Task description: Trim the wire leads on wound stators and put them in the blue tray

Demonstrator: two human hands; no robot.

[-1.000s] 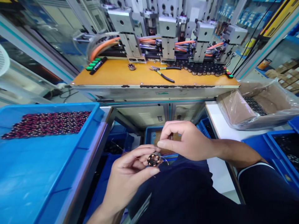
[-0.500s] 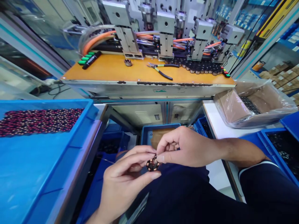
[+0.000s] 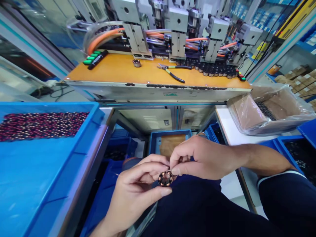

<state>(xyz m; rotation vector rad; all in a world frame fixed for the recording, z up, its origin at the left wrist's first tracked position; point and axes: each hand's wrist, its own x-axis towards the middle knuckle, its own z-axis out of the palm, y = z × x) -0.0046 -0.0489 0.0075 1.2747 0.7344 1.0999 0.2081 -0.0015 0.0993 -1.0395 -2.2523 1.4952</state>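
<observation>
A small ring-shaped motor stator (image 3: 165, 178) with copper windings sits between the thumb and fingers of my left hand (image 3: 138, 184), held above my lap. My right hand (image 3: 204, 158) is closed in a pinch at the stator's upper edge, thumb against forefinger. A thin wire end (image 3: 169, 170) seems to run into that pinch, though most of it is hidden by the fingertips. The stator's open ring faces up toward me.
Ahead, an orange bench (image 3: 106, 71) carries pliers (image 3: 172, 70), a single stator (image 3: 136, 63), several dark-topped parts (image 3: 217, 69) and markers (image 3: 97, 59) below machine clamps. A blue tray (image 3: 61, 158) of stators stands left; a plastic-lined carton (image 3: 247, 115) stands right.
Both hands have shifted slightly right and the stator has tilted, so its ring now faces the camera more fully. The right hand's pinch stays at its upper edge.
</observation>
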